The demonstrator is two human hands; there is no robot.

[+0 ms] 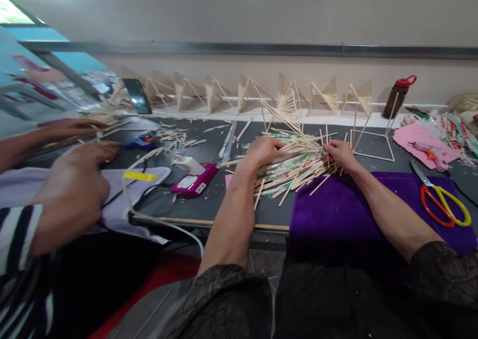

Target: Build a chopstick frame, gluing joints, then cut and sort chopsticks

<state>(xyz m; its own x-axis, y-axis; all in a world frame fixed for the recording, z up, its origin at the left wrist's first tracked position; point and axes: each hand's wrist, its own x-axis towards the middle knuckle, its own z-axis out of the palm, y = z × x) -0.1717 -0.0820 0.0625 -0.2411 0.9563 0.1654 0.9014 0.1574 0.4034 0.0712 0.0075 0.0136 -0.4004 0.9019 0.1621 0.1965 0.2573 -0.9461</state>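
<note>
Grey table (201, 203) fronting pale partition (239, 23) | purple cloth (332, 207) lying at four o'clock | pale sticks (304, 150) sprawling among wrappers (282, 168) | right hand (340, 154) pinching a stick (326, 131), left hand (261, 152) grip unclear

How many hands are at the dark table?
4: the wearer's left hand at the stick pile, right hand at its right end; a co-worker's far hand and near hand at left.

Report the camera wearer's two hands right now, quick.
Left hand: fingers curled at the pile of sticks; whether it grips any cannot be told.
Right hand: closed, fingertips pinching at least one thin stick.
</note>
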